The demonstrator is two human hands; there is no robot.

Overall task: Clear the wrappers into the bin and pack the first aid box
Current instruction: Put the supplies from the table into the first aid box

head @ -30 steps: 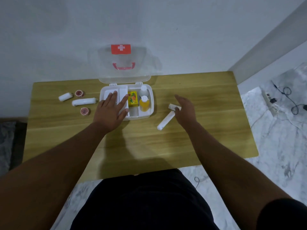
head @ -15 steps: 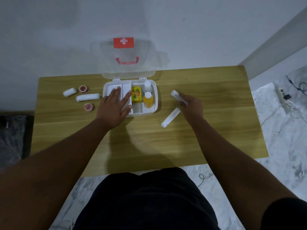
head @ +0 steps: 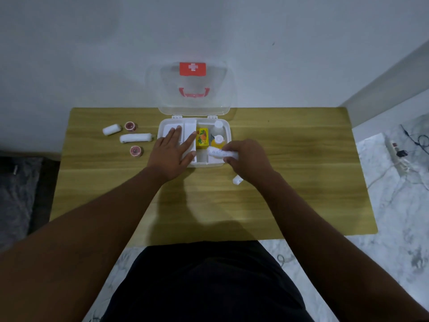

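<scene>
The white first aid box (head: 226,129) stands open on the wooden table (head: 290,140), its clear lid (head: 192,89) raised against the wall. Inside are a yellow packet (head: 202,138) and an orange bottle (head: 217,140). My left hand (head: 173,151) lies flat, fingers spread, on the box's left compartments. My right hand (head: 247,156) grips a white bandage roll (head: 218,152) over the box's front right part. Another white roll (head: 237,180) pokes out from under my right wrist. Left of the box lie two more white rolls (head: 135,137) (head: 111,129) and two pink tape rolls (head: 130,125) (head: 136,150).
The table stands against a grey wall. A marble floor lies to the right, with a power strip (head: 395,151) and cables. A dark rug (head: 16,194) is at the left. My dark-clothed lap fills the bottom middle.
My right hand picked one white roll off the table at the right and carried it left over the box. My left hand stayed on the box.
</scene>
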